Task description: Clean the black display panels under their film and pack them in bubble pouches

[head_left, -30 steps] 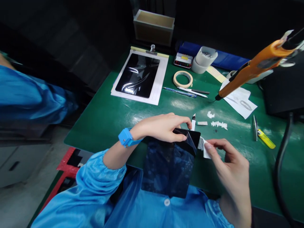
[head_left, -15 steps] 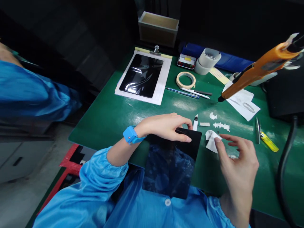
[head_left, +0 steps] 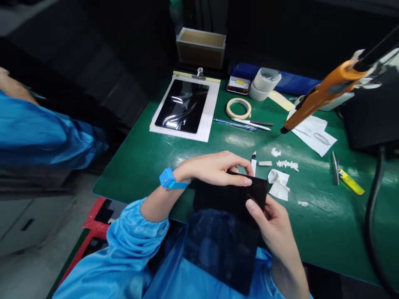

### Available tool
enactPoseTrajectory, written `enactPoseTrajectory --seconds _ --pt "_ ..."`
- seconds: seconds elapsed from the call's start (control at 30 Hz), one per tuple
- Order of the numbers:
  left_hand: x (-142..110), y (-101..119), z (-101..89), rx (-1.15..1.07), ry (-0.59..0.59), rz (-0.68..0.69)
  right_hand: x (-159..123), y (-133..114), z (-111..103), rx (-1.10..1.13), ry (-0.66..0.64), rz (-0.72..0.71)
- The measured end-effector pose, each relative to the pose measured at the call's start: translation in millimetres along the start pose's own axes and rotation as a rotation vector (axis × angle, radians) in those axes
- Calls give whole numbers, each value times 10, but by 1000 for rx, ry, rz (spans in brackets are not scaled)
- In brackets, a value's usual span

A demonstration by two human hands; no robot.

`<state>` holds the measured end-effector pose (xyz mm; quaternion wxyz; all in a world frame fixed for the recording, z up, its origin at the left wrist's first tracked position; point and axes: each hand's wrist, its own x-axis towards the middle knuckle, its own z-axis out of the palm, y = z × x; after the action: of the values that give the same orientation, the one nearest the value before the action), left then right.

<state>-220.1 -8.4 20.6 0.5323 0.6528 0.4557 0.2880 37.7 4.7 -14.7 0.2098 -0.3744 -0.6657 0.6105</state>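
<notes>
A black glossy tablet (head_left: 222, 232) leans at the table's front edge against my blue smock. My left hand (head_left: 222, 168), with a blue strap at its wrist, is closed on the tablet's top edge, thumb on the glass and fingers behind. My right hand (head_left: 276, 224) grips the tablet's upper right side with its thumb on the front face; its other fingers are partly hidden behind. Just past the tablet lie a crumpled white wipe (head_left: 279, 185), a small cutter knife (head_left: 253, 165) and an eraser-like strip (head_left: 265, 163).
An orange electric screwdriver (head_left: 324, 95) hangs over the table's right. Another black tablet (head_left: 183, 106) rests on a clipboard (head_left: 205, 124). Behind are a tape roll (head_left: 229, 109), pens (head_left: 235, 124) and white cups (head_left: 264, 85). A yellow cutter (head_left: 351, 182) and a black cable (head_left: 370, 220) are at right.
My right hand has moved left from beside the white wipe onto the tablet's right side. The wipe stays on the table. My left hand keeps its hold.
</notes>
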Motion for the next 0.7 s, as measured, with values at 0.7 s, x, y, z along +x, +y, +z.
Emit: enactPoseTrajectory --seconds 0.7 --pt "-208 374 133 -268 730 -13 -314 -122 -328 488 266 -18"
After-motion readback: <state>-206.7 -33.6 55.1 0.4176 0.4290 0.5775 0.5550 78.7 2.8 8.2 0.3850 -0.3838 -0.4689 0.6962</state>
